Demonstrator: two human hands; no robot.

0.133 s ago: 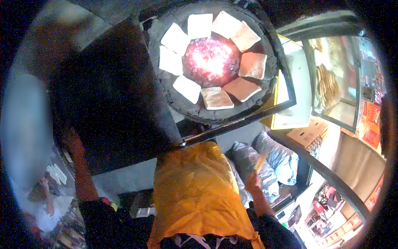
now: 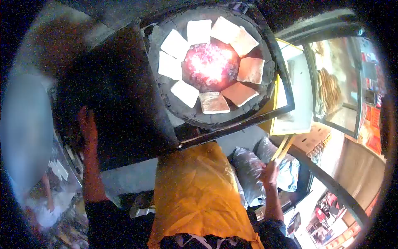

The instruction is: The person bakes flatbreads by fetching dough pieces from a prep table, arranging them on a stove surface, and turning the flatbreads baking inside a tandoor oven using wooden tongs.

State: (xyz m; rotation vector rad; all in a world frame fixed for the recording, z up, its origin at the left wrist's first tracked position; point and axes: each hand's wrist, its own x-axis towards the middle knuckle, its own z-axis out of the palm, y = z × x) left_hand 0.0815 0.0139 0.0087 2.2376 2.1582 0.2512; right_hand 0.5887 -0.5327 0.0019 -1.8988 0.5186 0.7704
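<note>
Nine square slabs [image 2: 214, 102] ring one bed of glowing coals [image 2: 209, 62] on a round, dark hearth [image 2: 182, 114]. The right hand [image 2: 269, 172] grips one two-pronged tool [image 2: 283, 148]; the left hand [image 2: 88, 124], empty and fingers extended, is at a black tabletop [image 2: 120, 108], contact unclear. Right: glass case [image 2: 351, 83]; below: plastic bags [image 2: 247, 166].
</note>
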